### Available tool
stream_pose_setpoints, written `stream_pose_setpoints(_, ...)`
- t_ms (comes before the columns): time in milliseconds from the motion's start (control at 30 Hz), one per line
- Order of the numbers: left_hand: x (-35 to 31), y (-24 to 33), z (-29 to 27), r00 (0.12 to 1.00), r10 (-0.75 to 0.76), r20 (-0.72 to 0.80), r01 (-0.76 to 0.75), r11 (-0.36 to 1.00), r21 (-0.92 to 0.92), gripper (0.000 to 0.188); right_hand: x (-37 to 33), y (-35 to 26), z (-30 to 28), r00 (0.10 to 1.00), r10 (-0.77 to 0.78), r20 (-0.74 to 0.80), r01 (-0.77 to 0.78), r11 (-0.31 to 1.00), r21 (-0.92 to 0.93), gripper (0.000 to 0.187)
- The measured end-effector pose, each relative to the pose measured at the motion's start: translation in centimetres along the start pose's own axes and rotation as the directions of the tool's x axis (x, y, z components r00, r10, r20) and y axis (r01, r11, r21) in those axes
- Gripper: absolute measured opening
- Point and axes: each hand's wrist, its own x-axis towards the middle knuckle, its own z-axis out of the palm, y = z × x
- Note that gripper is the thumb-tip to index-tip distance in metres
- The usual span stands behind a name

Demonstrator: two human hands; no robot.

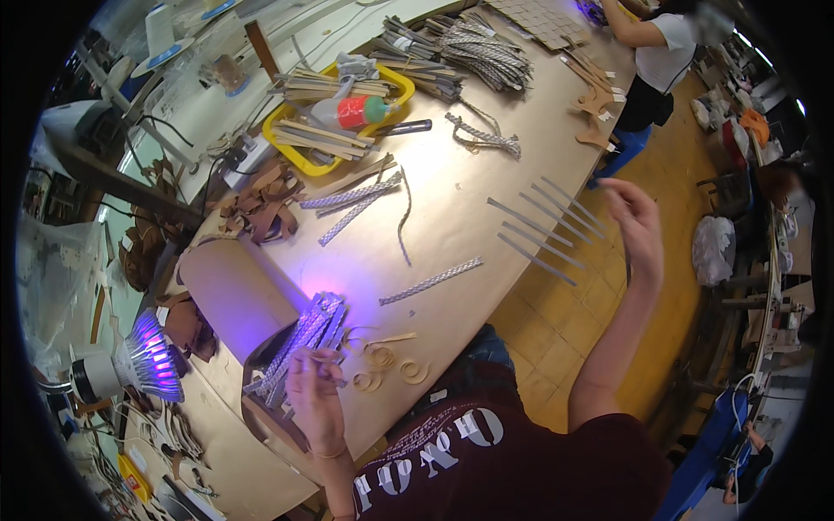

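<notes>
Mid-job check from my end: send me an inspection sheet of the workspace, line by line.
Surface: brown-papered table, scattered with material.
Job's things: braid bundle by the brown roll; grey strips jut past the table edge; lone braid between.
Clutter: yellow basket holding strips and a bottle; brown scraps; pale coils.
Grips: left grip at the bundle, contact unclear; right grip raised near the strips' outer ends, hold unclear.
Cables: dark leads at the power strip.
Surroundings: purple lamp lit; person beyond; blue stool.
</notes>
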Motion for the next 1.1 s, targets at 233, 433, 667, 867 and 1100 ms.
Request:
stream_pose_setpoints(233, -2.2, -2.8, 3.2, 0.974, -0.187, 0.13, 0.119, 0.905, 0.409, 0.018, 4.6, 5.2, 4.3, 0.897, 0.336, 0.288, -0.236, 0.914, -0.331, 0.044)
stream_pose_setpoints(433, -2.5, -4.2, 4.3, 0.969, -0.216, 0.12, 0.149, 0.899, 0.412, 0.018, 5.1, 5.7, 8.5, 0.883, 0.426, 0.195, -0.24, 0.768, -0.593, 0.053)
stream_pose_setpoints(667, -1.5, -3.6, 4.4, 0.965, -0.223, 0.135, 0.141, 0.882, 0.45, 0.018, 6.2, 5.1, 9.1, 0.863, 0.49, 0.122, -0.256, 0.632, -0.731, 0.053)
stream_pose_setpoints(867, -0.9, -3.0, 3.9, 0.938, -0.264, 0.225, 0.145, 0.888, 0.436, 0.016, 4.6, 5.9, 9.5, 0.932, 0.355, -0.079, -0.25, 0.47, -0.847, 0.064)
stream_pose_setpoints(1100, -1.3, -2.2, 0.1, 0.936, -0.324, 0.138, 0.22, 0.845, 0.487, 0.014, 3.3, 6.9, 5.9, 0.844, 0.51, -0.162, -0.432, 0.471, -0.769, 0.073)
